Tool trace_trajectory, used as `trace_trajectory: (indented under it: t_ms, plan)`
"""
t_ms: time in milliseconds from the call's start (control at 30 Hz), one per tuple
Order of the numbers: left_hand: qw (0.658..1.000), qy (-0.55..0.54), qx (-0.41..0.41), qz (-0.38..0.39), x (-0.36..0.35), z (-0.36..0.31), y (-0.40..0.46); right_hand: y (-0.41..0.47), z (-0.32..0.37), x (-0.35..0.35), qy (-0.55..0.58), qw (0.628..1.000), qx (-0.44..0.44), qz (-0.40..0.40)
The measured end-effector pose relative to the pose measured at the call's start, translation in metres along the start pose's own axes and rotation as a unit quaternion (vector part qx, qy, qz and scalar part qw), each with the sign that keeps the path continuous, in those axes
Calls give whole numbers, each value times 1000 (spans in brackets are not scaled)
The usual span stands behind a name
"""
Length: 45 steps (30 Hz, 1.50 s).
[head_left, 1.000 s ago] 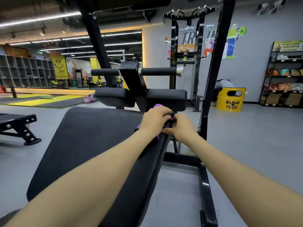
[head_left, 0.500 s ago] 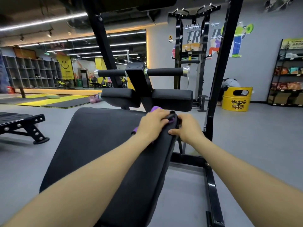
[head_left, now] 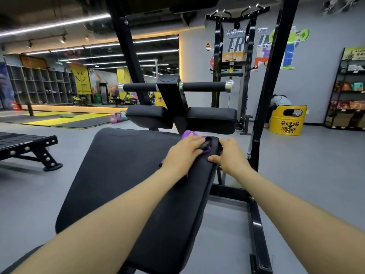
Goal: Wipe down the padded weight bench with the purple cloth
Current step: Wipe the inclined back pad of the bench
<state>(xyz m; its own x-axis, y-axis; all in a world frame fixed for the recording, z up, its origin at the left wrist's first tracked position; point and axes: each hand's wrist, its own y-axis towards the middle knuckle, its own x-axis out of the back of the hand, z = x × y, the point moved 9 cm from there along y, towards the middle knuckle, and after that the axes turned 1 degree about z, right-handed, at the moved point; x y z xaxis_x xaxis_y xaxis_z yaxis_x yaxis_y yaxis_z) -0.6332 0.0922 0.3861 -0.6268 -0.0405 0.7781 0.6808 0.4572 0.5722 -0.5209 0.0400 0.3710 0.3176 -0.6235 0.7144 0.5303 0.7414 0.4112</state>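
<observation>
Both hands are up at the far right corner of the black padded vinyl weight bench (head_left: 122, 175). Left hand (head_left: 182, 155) lies fingers-down on the crumpled purple cloth (head_left: 188, 134), pressing it into the pad; right hand (head_left: 230, 157) wraps the bench's right edge, thumb on top, fingers curled over the side. Compared with a second ago, the two hands sat touching over the corner; now they've parted a little, the right sliding back along the edge while the left stays on the cloth. That reads as the corner getting its rub, with the long near stretch of pad likely unwiped.

Most of the cloth is buried under the left palm, only purple scraps showing. Right fingertips are hidden below the edge. A dark loop between the hands is hard to identify.
</observation>
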Motion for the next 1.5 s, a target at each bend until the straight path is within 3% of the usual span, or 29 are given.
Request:
trace_trajectory:
  t_ms: [67, 167, 267, 367, 567, 633, 700, 767, 900, 1000, 1067, 1167, 1267, 1367, 1433, 1500]
  plan:
    - [1000, -12, 14, 11, 8, 25, 0, -1, 3, 1, 3, 1000, 0, 2]
    - [987, -37, 137, -81, 32, 77, -4, -6, 6, -2, 10, 1000, -4, 8]
    - [974, 44, 182, -127, 25, 77, -4, -7, 4, -2, 21, 1000, 3, 2]
    - [980, 88, 138, -109, 11, 47, 0, -7, 0, -3, 22, 1000, 5, 3]
    - [997, 33, -64, 5, -10, -19, -16, -7, 0, -2, 8, 1000, 14, -4]
    - [999, 31, -18, 17, 1, 13, -9, -8, 2, -2, 13, 1000, 11, 0]
    - [995, 8, 98, -32, 21, 48, -5, -9, 2, -1, 21, 1000, 10, -2]
    - [987, 22, 146, -68, 22, 46, -8, -9, 2, -1, 26, 1000, 13, -2]
    - [998, 1, 42, -43, -5, -17, -9, -10, 2, 1, 18, 1000, 11, 4]
    - [1000, 3, -1, 24, -10, -14, -10, -12, 6, 2, -8, 1000, 1, 19]
    - [999, -9, 47, 9, 3, 22, -11, -12, 12, 6, -18, 1000, -8, 14]
    - [981, -25, 178, -76, 29, 79, -23, -18, 32, 3, -52, 998, 24, -15]
    - [970, -6, 216, -116, 29, 73, -26, -24, 43, -9, -64, 996, 50, -28]
    - [984, -1, 139, -113, 13, 34, -30, -19, 42, -12, -86, 995, 39, -24]
    - [996, 0, 62, -62, 4, 19, -34, -16, 42, -10, -105, 994, 24, -24]
    - [999, 0, 44, -25, 9, 36, -34, -14, 44, -12, -121, 992, 8, -17]
